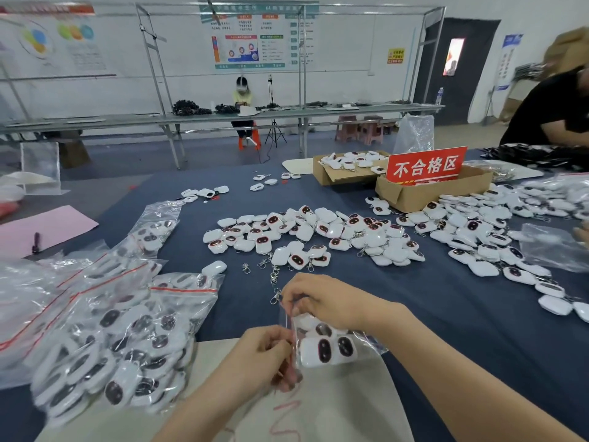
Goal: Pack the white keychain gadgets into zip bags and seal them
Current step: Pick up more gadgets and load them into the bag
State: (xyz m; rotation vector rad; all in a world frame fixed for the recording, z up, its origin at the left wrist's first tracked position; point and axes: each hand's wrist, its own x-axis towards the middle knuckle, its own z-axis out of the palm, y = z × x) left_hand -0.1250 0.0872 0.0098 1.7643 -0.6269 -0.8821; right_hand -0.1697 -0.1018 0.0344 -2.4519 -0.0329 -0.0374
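1. Clear plastic first: the zip bag [371,341] is held over the near edge of the bench [446,314], turned on its side so its mouth faces left, with a few white keychain gadgets [328,349] inside.
2. Both hands are closed on the mouth. The left hand [258,355] pinches the nearer end of the strip with curled fingers, and the right hand [322,301] pinches the far end between thumb and fingertips. Neither holds anything else.
3. The step in hand looks like pressing the zip shut. Whether any stretch of the track is already mated is too blurred to tell.
4. To do it well, keep the strip taut between the two pinches, then slide one pinch steadily toward the other so the track closes in one pass, not in patches.
5. Nudge the gadgets and their chains down, away from the mouth — a clip caught in the track would likely leave a gap.
6. Press the air out before the last stretch closes; a flatter bag should sit better on the heap of filled bags [121,339] at the left.
7. Finish with a light tug across the seal to test it.
8. Plenty remains — loose gadgets [306,234] lie spread across the middle and right of the bench, well apart from the hands.
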